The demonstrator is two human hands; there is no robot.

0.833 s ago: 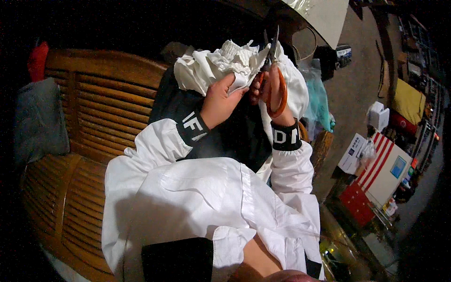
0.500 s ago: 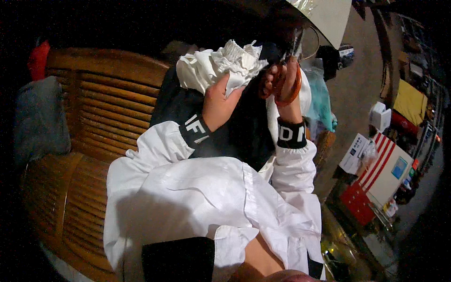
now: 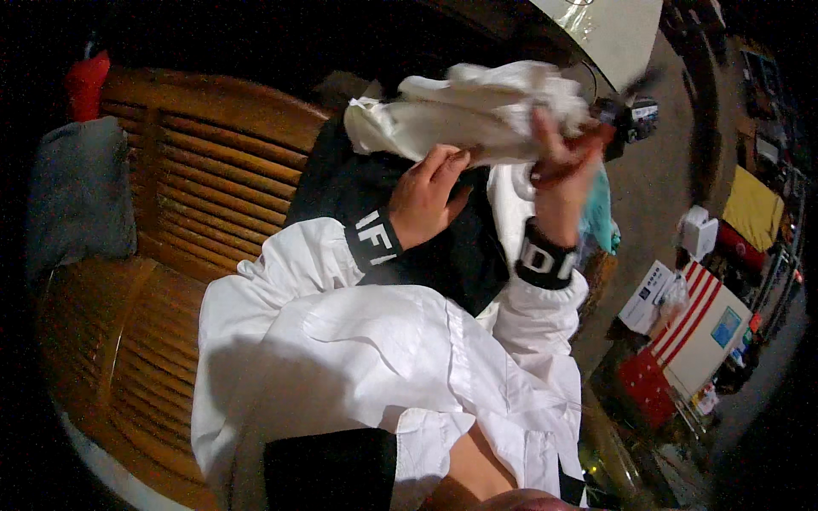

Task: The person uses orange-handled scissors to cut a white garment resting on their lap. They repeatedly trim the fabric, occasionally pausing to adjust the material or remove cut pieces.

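A white cloth [image 3: 477, 111], spread and partly smeared by motion, lies over and beyond my dark-clothed lap. My left hand [image 3: 426, 192] is just below its near edge, fingertips bent and touching the cloth, thumb held apart. On the right, my right hand [image 3: 562, 175] is blurred against the cloth's bunched end. The orange-red handles of a pair of scissors [image 3: 590, 146] show as a smear at this hand; the blades cannot be made out. Another white fabric piece [image 3: 509, 196] hangs between the lap and my right wrist.
A slatted wooden bench [image 3: 213, 183] extends to the left, with a grey cloth [image 3: 81, 192] and a red item [image 3: 86, 85] on it. A pale table [image 3: 622, 34] stands at the far right. Beside my right forearm is a teal bag [image 3: 601, 213]; boxes and clutter lie farther right.
The crumpled white cloth has opened out and shifted right. My left hand has lost its grip on the bundle and sits at the edge. My right hand has moved right with the scissors.
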